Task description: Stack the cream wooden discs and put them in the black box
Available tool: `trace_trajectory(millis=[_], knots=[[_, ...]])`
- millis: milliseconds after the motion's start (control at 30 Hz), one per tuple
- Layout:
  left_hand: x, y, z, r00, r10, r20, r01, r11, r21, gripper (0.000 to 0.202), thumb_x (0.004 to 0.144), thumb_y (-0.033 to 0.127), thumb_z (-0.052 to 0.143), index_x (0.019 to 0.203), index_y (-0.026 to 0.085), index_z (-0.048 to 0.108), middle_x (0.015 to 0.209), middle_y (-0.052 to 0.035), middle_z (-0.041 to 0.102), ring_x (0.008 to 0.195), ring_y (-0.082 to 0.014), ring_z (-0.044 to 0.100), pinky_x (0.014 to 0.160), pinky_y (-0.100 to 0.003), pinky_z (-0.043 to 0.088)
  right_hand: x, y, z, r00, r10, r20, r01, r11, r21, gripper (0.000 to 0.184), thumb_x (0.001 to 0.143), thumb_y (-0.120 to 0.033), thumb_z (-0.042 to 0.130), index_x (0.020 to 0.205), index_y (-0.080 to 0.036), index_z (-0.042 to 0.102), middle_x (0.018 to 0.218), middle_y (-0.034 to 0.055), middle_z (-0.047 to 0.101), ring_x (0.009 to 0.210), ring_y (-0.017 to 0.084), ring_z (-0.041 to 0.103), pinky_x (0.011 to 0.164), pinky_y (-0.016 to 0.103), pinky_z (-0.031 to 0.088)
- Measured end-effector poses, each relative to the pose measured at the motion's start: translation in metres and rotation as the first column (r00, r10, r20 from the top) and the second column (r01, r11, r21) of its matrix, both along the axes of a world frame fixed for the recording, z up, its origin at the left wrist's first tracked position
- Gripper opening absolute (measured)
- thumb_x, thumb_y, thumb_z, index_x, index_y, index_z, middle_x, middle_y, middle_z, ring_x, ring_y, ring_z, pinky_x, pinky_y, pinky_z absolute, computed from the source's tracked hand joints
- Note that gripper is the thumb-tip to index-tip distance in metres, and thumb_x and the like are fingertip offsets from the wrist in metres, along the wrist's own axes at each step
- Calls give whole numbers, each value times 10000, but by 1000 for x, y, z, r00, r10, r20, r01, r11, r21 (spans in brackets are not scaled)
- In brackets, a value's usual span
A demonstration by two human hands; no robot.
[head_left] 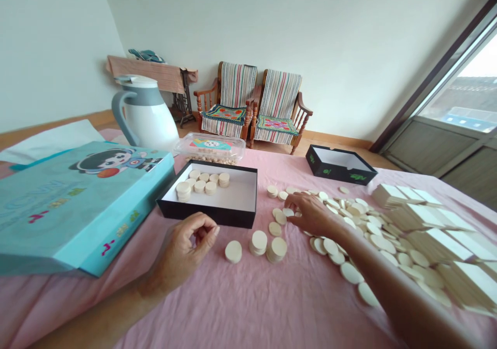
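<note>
My left hand (185,248) rests on the pink cloth just in front of a black box (240,212), fingers curled loosely with nothing visible in them. Inside the box stand several short stacks of round pale wooden discs (203,183). My right hand (309,213) reaches flat over a scattered heap of loose discs (361,224), fingertips touching discs at the heap's left edge. Three small disc stacks (258,244) stand on the cloth between my hands.
A blue printed bag (73,204) lies at left, a white jug (144,113) and clear lidded tub (209,148) behind the box. Another black box (338,164) sits far right; pale rectangular blocks (430,224) line the right edge. Two wooden armchairs stand by the wall.
</note>
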State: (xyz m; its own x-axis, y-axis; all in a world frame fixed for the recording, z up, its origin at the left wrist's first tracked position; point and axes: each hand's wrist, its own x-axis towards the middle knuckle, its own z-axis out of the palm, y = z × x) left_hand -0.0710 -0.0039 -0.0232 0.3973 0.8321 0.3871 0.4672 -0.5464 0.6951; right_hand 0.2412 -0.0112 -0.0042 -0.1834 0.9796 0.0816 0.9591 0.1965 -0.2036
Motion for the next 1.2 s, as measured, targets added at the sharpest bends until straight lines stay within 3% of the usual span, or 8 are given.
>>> trace_trajectory(millis=[133,300,567,733,867,967,1067,1200], knots=[[1,0,0,1000,5,-5,-5,1000,-1,196,857,290,516,712,163,549,646,21,550,586,-103,530,561,-216,406,7,7,-3,998,-15,-55,21,994,111,152,694,-155,571,842,-185,590,787,42,612,735,167,541,675,267,358],[2,0,1,1000,17,-3,-17,1000,-2,198,855,289,516,706,162,547,643,19,553,584,-105,529,561,-214,409,20,35,-10,989,-63,-134,96,961,258,173,679,-162,565,850,-187,575,823,46,611,770,178,540,715,281,385],[1,0,2,1000,20,4,-20,1000,2,196,852,295,518,710,162,548,637,18,553,573,-105,529,559,-215,410,22,49,-22,989,-51,-136,75,981,181,158,653,-181,597,811,-187,594,793,39,624,754,175,567,703,283,419],[1,0,2,1000,15,-2,-15,1000,-4,204,857,304,507,712,164,544,646,14,551,587,-109,530,563,-218,413,34,55,-15,987,-59,-151,86,980,178,241,681,-203,609,920,-174,606,864,48,651,758,157,591,699,263,449],[1,-1,2,1000,15,-2,-14,1000,3,205,855,303,509,707,164,544,637,14,548,581,-110,523,560,-218,410,49,60,-9,988,-107,-107,125,976,177,260,672,-77,530,890,-160,646,829,56,669,752,164,605,703,264,452],[1,-1,2,1000,13,-2,-13,1000,-8,200,857,297,506,711,165,544,649,11,559,583,-109,525,563,-218,414,52,59,-8,997,-52,-61,60,990,128,380,606,10,505,884,-178,684,844,46,688,775,166,614,737,259,443],[1,-2,1,1000,16,-3,-16,1000,-8,196,857,298,509,717,166,543,655,9,561,586,-110,527,569,-221,417,50,58,-9,1000,23,6,-24,997,68,469,627,32,486,981,-203,686,960,50,694,882,175,613,800,258,427],[1,-2,1,1000,15,-3,-15,1000,-7,202,857,300,507,710,166,539,643,11,555,582,-111,528,565,-222,416,47,60,-9,996,37,78,-39,999,22,421,682,-16,527,1026,-212,669,978,58,688,883,181,610,788,265,422]])
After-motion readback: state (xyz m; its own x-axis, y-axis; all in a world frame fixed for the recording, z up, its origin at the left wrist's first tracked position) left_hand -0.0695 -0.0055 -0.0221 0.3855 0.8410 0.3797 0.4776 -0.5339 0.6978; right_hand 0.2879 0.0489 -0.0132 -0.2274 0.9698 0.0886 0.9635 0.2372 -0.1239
